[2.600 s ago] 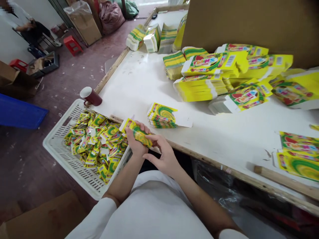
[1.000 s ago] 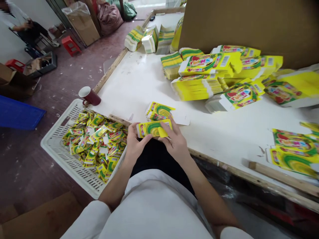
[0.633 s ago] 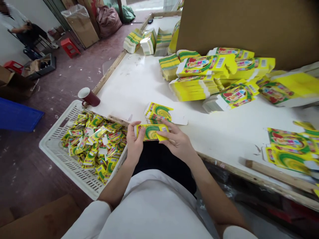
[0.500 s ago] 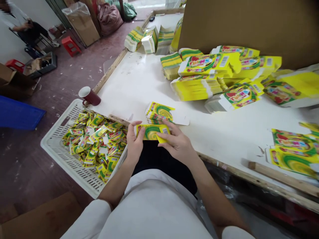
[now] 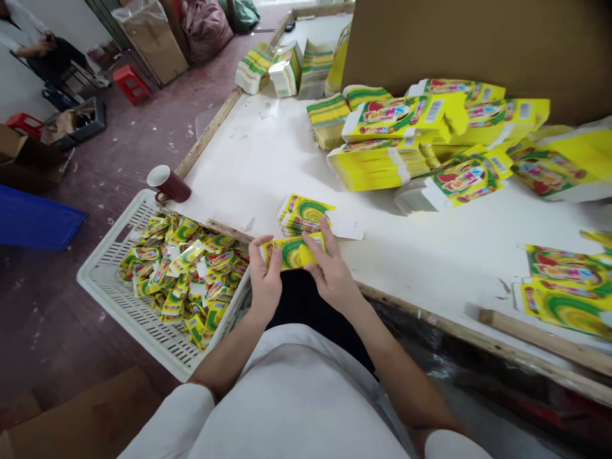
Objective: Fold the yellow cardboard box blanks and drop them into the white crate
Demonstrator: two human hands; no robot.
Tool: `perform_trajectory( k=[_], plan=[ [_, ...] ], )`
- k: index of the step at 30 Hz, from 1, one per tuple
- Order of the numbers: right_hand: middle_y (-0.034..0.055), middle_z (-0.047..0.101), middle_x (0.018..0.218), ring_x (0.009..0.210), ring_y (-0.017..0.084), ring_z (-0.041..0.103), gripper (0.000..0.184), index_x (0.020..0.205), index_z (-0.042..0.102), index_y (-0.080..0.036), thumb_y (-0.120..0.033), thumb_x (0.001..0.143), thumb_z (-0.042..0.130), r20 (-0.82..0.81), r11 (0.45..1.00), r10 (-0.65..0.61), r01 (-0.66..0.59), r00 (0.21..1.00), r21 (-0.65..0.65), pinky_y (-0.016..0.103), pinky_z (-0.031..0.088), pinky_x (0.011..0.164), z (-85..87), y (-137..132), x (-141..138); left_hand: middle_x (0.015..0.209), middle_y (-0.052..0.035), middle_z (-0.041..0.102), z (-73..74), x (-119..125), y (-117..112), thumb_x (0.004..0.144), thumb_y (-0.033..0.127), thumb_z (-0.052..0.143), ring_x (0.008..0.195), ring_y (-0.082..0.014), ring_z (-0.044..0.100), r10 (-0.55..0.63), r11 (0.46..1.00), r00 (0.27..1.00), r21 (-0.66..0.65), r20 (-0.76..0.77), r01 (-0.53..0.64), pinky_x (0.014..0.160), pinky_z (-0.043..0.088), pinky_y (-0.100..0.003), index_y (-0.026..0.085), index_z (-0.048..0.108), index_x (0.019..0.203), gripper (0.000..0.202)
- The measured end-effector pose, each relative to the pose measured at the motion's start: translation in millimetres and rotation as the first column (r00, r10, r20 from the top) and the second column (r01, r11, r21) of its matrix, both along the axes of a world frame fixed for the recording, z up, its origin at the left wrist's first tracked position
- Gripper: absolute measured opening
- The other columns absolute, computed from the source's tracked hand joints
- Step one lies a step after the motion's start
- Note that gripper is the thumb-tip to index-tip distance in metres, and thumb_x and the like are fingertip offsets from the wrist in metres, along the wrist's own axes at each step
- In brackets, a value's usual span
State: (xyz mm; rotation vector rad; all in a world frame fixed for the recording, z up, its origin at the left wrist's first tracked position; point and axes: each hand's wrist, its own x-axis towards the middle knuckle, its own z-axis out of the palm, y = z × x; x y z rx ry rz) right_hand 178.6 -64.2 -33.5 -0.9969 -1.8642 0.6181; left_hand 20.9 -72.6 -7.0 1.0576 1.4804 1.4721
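A small yellow and green carton [image 5: 291, 254] is held between my two hands over the table's front edge. My left hand [image 5: 266, 275] grips its left end, thumb on the printed face. At the other end, my right hand [image 5: 331, 271] has its fingers on the yellow end flap. Just beyond lies a short stack of flat cartons [image 5: 305, 213] with a white flap sticking out to the right. A white slatted basket [image 5: 112, 255] stands to the left, heaped with finished-looking small cartons [image 5: 184, 274].
Bundles of flat cartons [image 5: 377, 166] lie across the back of the white table [image 5: 248, 159], before a large cardboard sheet [image 5: 468, 44]. A dark red mug [image 5: 173, 187] stands at the left corner. More cartons [image 5: 567, 274] and a wooden strip [image 5: 540, 341] lie right. A person [image 5: 41, 51] sits far left.
The fingers of my right hand have shifted on the carton's right end, and the yellow flap there has moved inward. My left hand keeps its hold.
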Motion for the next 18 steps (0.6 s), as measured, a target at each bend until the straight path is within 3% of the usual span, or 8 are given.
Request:
perform_trajectory(
  k=[2,5,7,9,11,14,16,18],
  plan=[
    [0.0039,0.003,0.175,0.159,0.032,0.020,0.056,0.158,0.039,-0.034,-0.025,0.104,0.049,-0.009,1.000,0.001,-0.001,1.000,0.011,0.055,0.043,0.120,0.9,-0.3,3.5,0.107,-0.0040,0.063,-0.1,-2.2,1.9,0.091,0.045,0.068,0.097,-0.0181,0.064,-0.019,1.000,1.000,0.003,0.010,0.019,0.091,0.053,-0.032,0.025,0.060,0.115,0.033],
    [0.0077,0.020,0.173,0.154,0.032,0.036,0.039,0.140,0.063,-0.029,-0.030,0.102,0.055,0.011,0.994,0.107,-0.107,0.994,0.022,0.050,0.047,0.118,6.7,0.6,13.2,0.104,-0.0032,0.063,0.0,-8.4,5.2,0.091,0.042,0.068,0.094,-0.0171,0.063,-0.049,0.999,0.999,-0.011,-0.009,0.048,0.089,0.052,-0.031,0.024,0.060,0.115,0.030],
    [0.0092,0.029,0.170,0.150,0.031,0.043,0.029,0.125,0.072,-0.026,-0.030,0.099,0.060,0.025,0.990,0.139,-0.139,0.990,0.012,0.049,0.048,0.117,10.2,1.6,17.5,0.103,-0.0030,0.063,0.2,-10.6,5.0,0.092,0.041,0.068,0.093,-0.0169,0.063,-0.060,0.998,0.998,-0.010,-0.030,0.060,0.089,0.052,-0.030,0.024,0.061,0.114,0.029],
    [0.0092,0.034,0.168,0.148,0.032,0.046,0.025,0.120,0.073,-0.027,-0.029,0.098,0.063,0.003,0.997,0.077,-0.077,0.997,-0.004,0.050,0.048,0.117,10.9,1.9,15.9,0.104,-0.0032,0.063,0.1,-8.5,2.0,0.092,0.042,0.067,0.094,-0.0172,0.063,-0.079,0.997,0.996,-0.012,-0.034,0.079,0.090,0.052,-0.031,0.024,0.060,0.115,0.030],
    [0.0103,0.036,0.167,0.150,0.033,0.042,0.037,0.134,0.064,-0.029,-0.031,0.096,0.064,-0.035,0.999,-0.029,0.028,0.999,-0.024,0.055,0.044,0.119,8.7,0.6,7.9,0.106,-0.0036,0.064,-0.5,-2.9,-2.2,0.092,0.043,0.067,0.096,-0.0177,0.063,-0.097,0.995,0.995,-0.019,-0.024,0.096,0.090,0.052,-0.031,0.024,0.059,0.116,0.031],
    [0.0137,0.030,0.169,0.156,0.035,0.030,0.069,0.158,0.033,-0.031,-0.041,0.097,0.063,-0.042,0.995,-0.086,0.084,0.995,-0.045,0.062,0.034,0.123,3.4,-2.6,-8.1,0.109,-0.0040,0.064,-0.7,0.5,-4.5,0.094,0.045,0.064,0.100,-0.0180,0.064,-0.094,0.995,0.995,-0.021,-0.028,0.093,0.093,0.051,-0.031,0.026,0.058,0.119,0.033],
    [0.0157,0.026,0.170,0.157,0.035,0.026,0.082,0.163,0.018,-0.029,-0.049,0.096,0.061,-0.031,0.998,-0.028,0.026,0.999,-0.049,0.061,0.033,0.123,0.3,-1.2,-14.4,0.112,-0.0042,0.063,1.3,-12.3,-0.1,0.094,0.044,0.064,0.106,-0.0190,0.063,-0.070,0.998,0.991,-0.010,-0.118,0.069,0.099,0.049,-0.033,0.025,0.059,0.119,0.032],
    [0.0179,0.029,0.168,0.155,0.035,0.032,0.089,0.164,0.013,-0.026,-0.054,0.095,0.061,-0.055,0.998,-0.014,0.011,0.998,-0.057,0.057,0.039,0.121,-2.8,7.2,-13.4,0.113,-0.0053,0.062,5.8,-44.2,8.6,0.093,0.040,0.065,0.112,-0.0212,0.060,0.034,0.999,0.959,0.036,-0.282,-0.025,0.106,0.044,-0.035,0.023,0.060,0.117,0.030]
  ],
)
